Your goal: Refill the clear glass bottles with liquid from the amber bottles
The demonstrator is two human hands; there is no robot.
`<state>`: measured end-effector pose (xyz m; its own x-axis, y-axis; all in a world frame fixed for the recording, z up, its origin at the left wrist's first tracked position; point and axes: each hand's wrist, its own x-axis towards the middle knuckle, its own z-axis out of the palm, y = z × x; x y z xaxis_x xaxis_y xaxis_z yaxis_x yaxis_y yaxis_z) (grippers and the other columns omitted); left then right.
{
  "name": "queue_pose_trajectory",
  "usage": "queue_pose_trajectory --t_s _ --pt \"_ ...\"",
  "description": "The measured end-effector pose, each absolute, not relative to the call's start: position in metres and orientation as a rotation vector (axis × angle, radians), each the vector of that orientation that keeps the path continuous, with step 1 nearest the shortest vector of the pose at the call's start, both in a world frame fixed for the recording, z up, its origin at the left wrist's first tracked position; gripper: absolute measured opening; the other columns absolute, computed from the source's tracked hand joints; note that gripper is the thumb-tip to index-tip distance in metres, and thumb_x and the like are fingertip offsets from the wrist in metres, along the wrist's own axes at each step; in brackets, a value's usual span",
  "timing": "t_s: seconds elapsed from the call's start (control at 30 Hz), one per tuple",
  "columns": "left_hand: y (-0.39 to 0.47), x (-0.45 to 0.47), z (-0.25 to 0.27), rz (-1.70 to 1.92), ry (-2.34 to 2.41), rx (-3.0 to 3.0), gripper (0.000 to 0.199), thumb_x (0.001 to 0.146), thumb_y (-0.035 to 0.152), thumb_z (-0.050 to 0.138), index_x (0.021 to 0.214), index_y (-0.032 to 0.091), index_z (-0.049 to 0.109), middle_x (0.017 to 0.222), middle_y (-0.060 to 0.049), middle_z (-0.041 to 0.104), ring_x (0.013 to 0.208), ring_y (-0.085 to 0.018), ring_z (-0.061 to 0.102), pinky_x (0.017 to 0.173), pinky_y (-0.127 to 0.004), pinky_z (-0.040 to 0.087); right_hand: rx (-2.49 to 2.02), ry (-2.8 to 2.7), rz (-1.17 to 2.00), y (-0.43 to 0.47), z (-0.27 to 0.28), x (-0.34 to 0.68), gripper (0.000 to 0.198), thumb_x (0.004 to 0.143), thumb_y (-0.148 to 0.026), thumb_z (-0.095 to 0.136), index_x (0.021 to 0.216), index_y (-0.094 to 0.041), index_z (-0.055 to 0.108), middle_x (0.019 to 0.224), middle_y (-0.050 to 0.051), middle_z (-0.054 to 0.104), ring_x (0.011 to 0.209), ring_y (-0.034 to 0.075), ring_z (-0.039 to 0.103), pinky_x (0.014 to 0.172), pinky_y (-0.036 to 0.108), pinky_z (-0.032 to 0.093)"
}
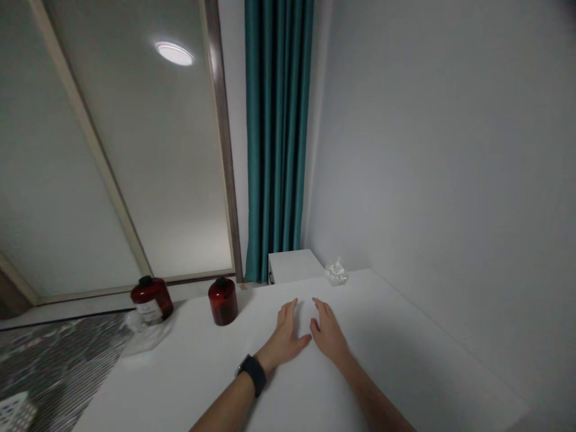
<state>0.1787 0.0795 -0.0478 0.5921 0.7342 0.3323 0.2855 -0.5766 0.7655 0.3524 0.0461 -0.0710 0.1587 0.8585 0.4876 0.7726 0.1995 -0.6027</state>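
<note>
Above the middle of the white table [189, 372], my left hand [284, 337] is held out with its thumb apart from the fingers and nothing in it. A dark watch [254, 373] is on that wrist. Facing it from the right, my right hand [328, 333] is likewise empty, its fingers a little curved and apart. A narrow gap separates the two hands. Left of them stands a dark red bottle [222, 302] with a black top. Another red bottle [153, 298], with a white label, stands further left beside clear crumpled plastic [144, 336].
Crumpled clear plastic [336, 273] lies at the table's far edge by the wall. Behind the table are a white cabinet [294, 266], a teal curtain [279, 138] and frosted sliding doors [180, 180]. A white basket [17, 413] shows at the lower left, over a grey patterned surface [67, 354].
</note>
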Motion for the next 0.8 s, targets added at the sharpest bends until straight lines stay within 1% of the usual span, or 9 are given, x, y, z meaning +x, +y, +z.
queue_pose_trajectory --t_s 0.17,0.27,0.33,0.4,0.47,0.6,0.7,0.8 --pt "0.062 0.137 -0.043 0.802 0.808 2.157 0.08 0.08 0.017 0.064 0.15 0.019 0.025 0.146 -0.017 0.037 0.139 -0.032 0.036 0.121 -0.055 0.028 -1.547 -1.646 0.161 0.039 -0.071 0.323 0.054 0.083 -0.01 0.044 0.137 -0.016 0.048 0.125 0.015 0.06 0.121 0.028 0.058 0.107 0.047 0.048" --pt "0.054 0.108 -0.041 0.794 0.8 2.168 0.071 0.081 0.017 0.063 0.145 0.02 0.033 0.142 -0.015 0.042 0.135 -0.029 0.041 0.12 -0.053 0.031 -1.515 -1.667 0.179 0.038 -0.071 0.304 0.053 0.083 -0.01 0.044 0.135 -0.016 0.051 0.124 0.014 0.061 0.121 0.027 0.058 0.107 0.045 0.048" --pt "0.049 0.088 -0.037 0.813 0.797 2.19 0.064 0.082 0.017 0.063 0.141 0.02 0.04 0.137 -0.014 0.047 0.131 -0.028 0.045 0.117 -0.05 0.036 -1.486 -1.688 0.193 0.038 -0.07 0.291 0.051 0.082 -0.01 0.046 0.133 -0.016 0.053 0.124 0.014 0.062 0.121 0.027 0.058 0.107 0.044 0.048" --pt "0.044 0.069 -0.03 0.843 0.806 2.224 0.055 0.083 0.017 0.062 0.135 0.022 0.047 0.131 -0.012 0.052 0.125 -0.026 0.05 0.113 -0.048 0.041 -1.456 -1.707 0.207 0.04 -0.07 0.277 0.05 0.082 -0.009 0.046 0.132 -0.016 0.054 0.123 0.014 0.063 0.121 0.027 0.058 0.107 0.044 0.048" --pt "0.04 0.051 -0.023 0.894 0.875 2.246 0.05 0.084 0.015 0.06 0.132 0.023 0.05 0.128 -0.011 0.056 0.121 -0.026 0.053 0.109 -0.047 0.044 -1.429 -1.719 0.218 0.043 -0.069 0.263 0.05 0.082 -0.009 0.047 0.131 -0.016 0.055 0.122 0.013 0.064 0.12 0.027 0.059 0.106 0.044 0.049" --pt "0.039 0.02 -0.01 1.029 1.115 2.247 0.036 0.088 0.015 0.055 0.124 0.021 0.056 0.112 -0.009 0.065 0.104 -0.025 0.062 0.095 -0.043 0.051 -1.381 -1.73 0.234 0.053 -0.069 0.236 0.05 0.08 -0.008 0.048 0.128 -0.018 0.057 0.121 0.012 0.066 0.118 0.028 0.061 0.103 0.045 0.049" --pt "0.042 0.001 -0.006 1.08 1.276 2.333 0.025 0.091 0.016 0.051 0.113 0.019 0.062 0.098 -0.008 0.067 0.094 -0.024 0.063 0.086 -0.041 0.052 -1.351 -1.733 0.241 0.063 -0.07 0.217 0.049 0.079 -0.008 0.048 0.126 -0.02 0.058 0.118 0.011 0.069 0.114 0.028 0.063 0.102 0.047 0.049" --pt "0.046 -0.015 -0.006 1.006 1.42 2.501 0.02 0.091 0.014 0.047 0.097 0.017 0.065 0.087 -0.008 0.067 0.085 -0.025 0.062 0.078 -0.039 0.049 -1.329 -1.728 0.249 0.074 -0.071 0.199 0.055 0.078 -0.009 0.049 0.132 -0.019 0.052 0.11 0.01 0.072 0.107 0.028 0.066 0.099 0.05 0.049"
